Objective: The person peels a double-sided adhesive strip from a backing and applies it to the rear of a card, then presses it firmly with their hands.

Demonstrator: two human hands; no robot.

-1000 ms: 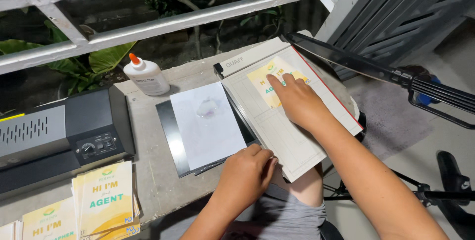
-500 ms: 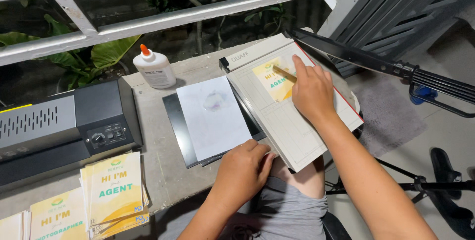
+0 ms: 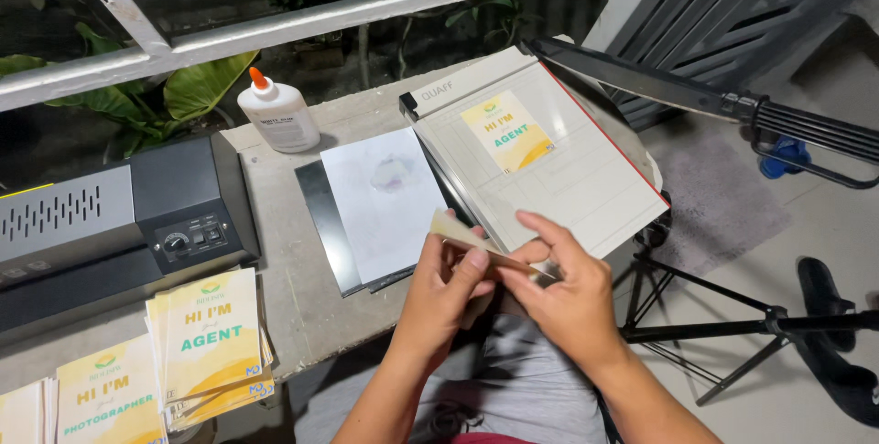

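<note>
My left hand (image 3: 446, 288) and my right hand (image 3: 560, 296) together pinch a thin pale strip of card (image 3: 476, 244) above my lap, at the near edge of the table. Beyond them lies a white paper cutter board (image 3: 586, 188) with its long black blade arm (image 3: 678, 92) raised to the right. A small yellow and white printed card (image 3: 506, 131) rests alone on the board. Left of the cutter, a white sheet (image 3: 385, 201) sits on a dark flat folder (image 3: 322, 224).
A black and grey laminator (image 3: 101, 224) stands at the left. Stacks of yellow printed cards (image 3: 206, 339) lie in front of it. A white glue bottle with an orange tip (image 3: 277, 114) is at the table's back edge. A white railing (image 3: 302, 14), a black tripod (image 3: 732, 325).
My right hand has left the card on the cutter board and come back to meet my left hand; both now hold a thin strip near my lap.
</note>
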